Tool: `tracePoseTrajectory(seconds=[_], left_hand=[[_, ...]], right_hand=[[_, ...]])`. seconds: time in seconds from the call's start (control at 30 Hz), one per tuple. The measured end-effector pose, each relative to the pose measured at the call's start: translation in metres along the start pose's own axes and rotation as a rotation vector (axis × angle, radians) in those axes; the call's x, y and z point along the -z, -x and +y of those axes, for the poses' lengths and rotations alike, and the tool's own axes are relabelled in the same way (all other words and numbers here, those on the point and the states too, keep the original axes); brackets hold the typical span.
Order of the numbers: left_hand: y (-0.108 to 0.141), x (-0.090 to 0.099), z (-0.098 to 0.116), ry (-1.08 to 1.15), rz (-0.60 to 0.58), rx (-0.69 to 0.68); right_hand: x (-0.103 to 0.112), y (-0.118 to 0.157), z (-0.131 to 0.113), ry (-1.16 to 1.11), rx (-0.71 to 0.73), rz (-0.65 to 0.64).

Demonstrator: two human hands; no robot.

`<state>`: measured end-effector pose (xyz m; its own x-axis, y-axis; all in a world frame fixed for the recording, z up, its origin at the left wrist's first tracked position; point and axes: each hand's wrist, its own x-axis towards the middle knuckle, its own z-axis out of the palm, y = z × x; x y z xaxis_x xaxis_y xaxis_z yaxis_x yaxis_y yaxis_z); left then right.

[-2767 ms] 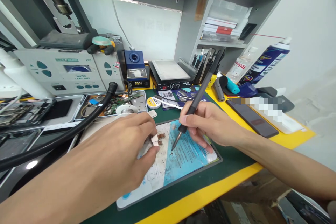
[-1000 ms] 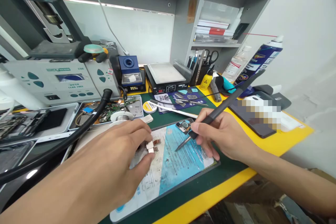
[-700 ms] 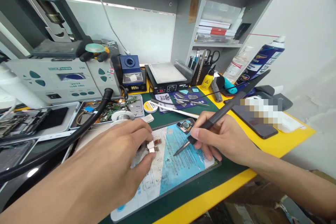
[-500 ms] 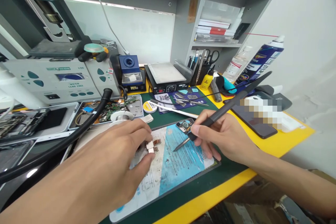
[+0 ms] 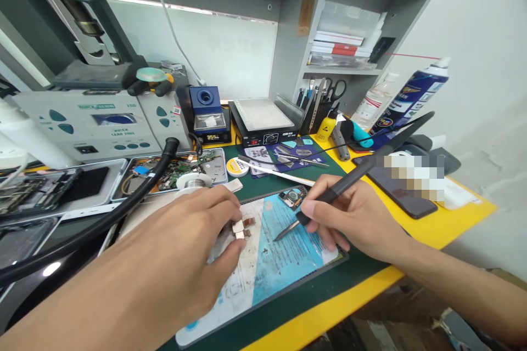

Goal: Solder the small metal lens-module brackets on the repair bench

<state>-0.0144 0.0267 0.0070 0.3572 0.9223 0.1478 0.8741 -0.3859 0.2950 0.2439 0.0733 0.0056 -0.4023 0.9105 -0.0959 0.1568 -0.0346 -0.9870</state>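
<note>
My left hand [image 5: 193, 244] is curled over the work mat [image 5: 242, 279], its thumb and fingers closed round a small part with white faces and brown flex cables [image 5: 239, 229]. The fingers hide some of that part. In my right hand [image 5: 343, 211] is a soldering iron [image 5: 329, 193], gripped like a pen by its black handle. Its metal tip points down and left over the mat's blue half, apart from the small part. A small phone camera assembly [image 5: 292, 196] lies at the mat's far edge, just beyond my right fingers.
A solder spool [image 5: 193, 182] and a tray of circuit boards [image 5: 218, 162] are beyond my left hand. The soldering iron's black cord runs behind the mat, past a hot plate [image 5: 263, 115]. A black phone [image 5: 395, 192] lies at right. A thick black hose [image 5: 135, 197] crosses the left side.
The view has shifted slightly. Both hands keep nearly the same pose, with the small part and the soldering iron still held.
</note>
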Motion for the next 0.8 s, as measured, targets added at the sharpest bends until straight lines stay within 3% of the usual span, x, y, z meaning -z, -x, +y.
tracePoseTrajectory(seconds=[0.1,0.3,0.5,0.67,0.8], left_hand=[[0.0006,-0.0002,-0.0005,0.006,-0.003,0.013],[0.0003,-0.0006,-0.0002,0.008,-0.012,0.015],[0.0019,-0.0007,-0.0010,-0.002,-0.001,0.002],[0.0032,-0.0020,-0.0026,0.006,0.005,0.007],[0.0027,-0.0017,-0.0020,0.011,-0.003,0.021]], right_hand=[[-0.0005,0.0009,-0.0001,-0.007,0.028,-0.028],[0.0004,0.0027,0.0033,0.015,0.032,0.084],[-0.0034,0.0045,0.0017,0.014,0.051,0.017],[-0.0029,0.0031,0.0009,0.054,0.069,0.113],[-0.0037,0.0083,0.0009,0.062,0.091,0.060]])
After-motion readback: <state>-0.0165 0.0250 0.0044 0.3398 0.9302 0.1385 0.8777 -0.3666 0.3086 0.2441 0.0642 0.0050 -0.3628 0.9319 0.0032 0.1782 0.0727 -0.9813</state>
